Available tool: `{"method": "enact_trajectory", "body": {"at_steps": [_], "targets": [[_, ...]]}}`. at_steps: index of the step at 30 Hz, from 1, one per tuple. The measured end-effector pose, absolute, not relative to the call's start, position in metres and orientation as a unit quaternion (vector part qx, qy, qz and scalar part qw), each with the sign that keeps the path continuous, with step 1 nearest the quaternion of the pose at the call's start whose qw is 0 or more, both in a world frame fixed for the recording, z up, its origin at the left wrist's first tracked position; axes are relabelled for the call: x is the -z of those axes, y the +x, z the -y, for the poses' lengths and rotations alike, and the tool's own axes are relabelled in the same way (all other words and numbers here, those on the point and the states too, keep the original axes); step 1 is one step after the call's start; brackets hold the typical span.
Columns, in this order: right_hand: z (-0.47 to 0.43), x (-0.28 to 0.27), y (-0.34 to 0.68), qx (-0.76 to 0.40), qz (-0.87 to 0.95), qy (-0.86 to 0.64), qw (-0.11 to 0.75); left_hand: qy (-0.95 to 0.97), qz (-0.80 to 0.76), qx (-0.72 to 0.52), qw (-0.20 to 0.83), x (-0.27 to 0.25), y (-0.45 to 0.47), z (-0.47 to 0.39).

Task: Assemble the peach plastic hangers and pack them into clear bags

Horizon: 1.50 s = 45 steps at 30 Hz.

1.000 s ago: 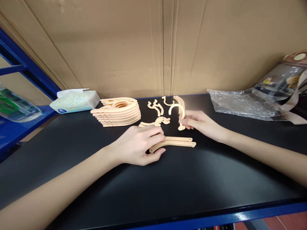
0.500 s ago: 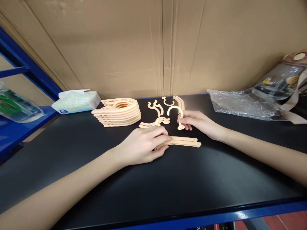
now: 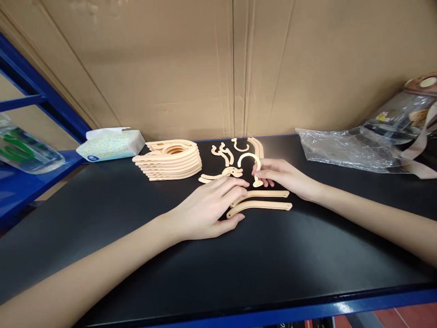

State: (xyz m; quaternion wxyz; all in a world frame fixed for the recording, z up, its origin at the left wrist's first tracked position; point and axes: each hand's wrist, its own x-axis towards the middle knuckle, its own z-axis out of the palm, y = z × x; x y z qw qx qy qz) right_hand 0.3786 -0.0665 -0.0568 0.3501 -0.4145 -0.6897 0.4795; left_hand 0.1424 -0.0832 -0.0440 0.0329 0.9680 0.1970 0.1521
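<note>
My right hand [image 3: 278,175] pinches a beige hanger hook [image 3: 257,166] by its stem, curve upward, with the flared foot at the bottom. My left hand [image 3: 215,205] rests over the table with fingers and thumb apart. At its fingertips lie two slim beige hanger arms, the far arm [image 3: 268,194] and the near arm [image 3: 262,206], roughly parallel with a gap between them. The left fingers cover the far arm's left end. Behind that hand, more hanger pieces [image 3: 234,171] lie partly hidden.
Stacked folded hangers [image 3: 170,164] stand at the back left, beside a tissue pack [image 3: 112,145]. Further loose hooks [image 3: 225,155] and curved arms [image 3: 257,146] lie at the back. Right of them are a clear plastic bag [image 3: 341,150] and a transparent bottle [image 3: 392,114]. Cardboard backs the black table [image 3: 239,269].
My left hand has opened from its pinch on the two hanger arms. The arms have moved slightly right and now lie further apart. My right hand keeps the hook nearly still.
</note>
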Motion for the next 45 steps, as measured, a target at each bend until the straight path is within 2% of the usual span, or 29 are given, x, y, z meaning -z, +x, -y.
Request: {"method": "enact_trajectory", "body": {"at_steps": [9,12,15,20,23,26,31,34,37,45], "targets": [[0.065,0.056,0.380,-0.476,0.696,-0.416,0.340,0.976,-0.153,-0.155,-0.009,0.045,0.141,0.083],[0.065,0.056,0.380,-0.480,0.689,-0.420,0.343,0.972,-0.156,-0.178,0.011,0.044,0.142,0.084],[0.066,0.057,0.379,-0.483,0.676,-0.432,0.350,0.945,-0.204,-0.231,0.111,0.040,0.144,0.086],[0.066,0.057,0.378,-0.478,0.663,-0.447,0.363,0.789,-0.316,-0.329,0.412,0.031,0.146,0.086],[0.066,0.057,0.379,-0.485,0.663,-0.444,0.358,0.684,-0.325,-0.364,0.542,0.032,0.143,0.079],[0.066,0.058,0.380,-0.490,0.668,-0.433,0.354,0.630,-0.321,-0.374,0.600,0.034,0.139,0.072],[0.066,0.057,0.380,-0.485,0.677,-0.429,0.350,0.603,-0.363,-0.345,0.621,0.032,0.139,0.072],[0.067,0.056,0.380,-0.485,0.677,-0.429,0.349,0.605,-0.399,-0.332,0.604,0.031,0.143,0.077],[0.066,0.056,0.380,-0.489,0.677,-0.426,0.348,0.674,-0.420,-0.298,0.530,0.034,0.146,0.080],[0.066,0.058,0.381,-0.492,0.676,-0.424,0.347,0.880,-0.377,-0.239,0.163,0.048,0.146,0.084]]}}
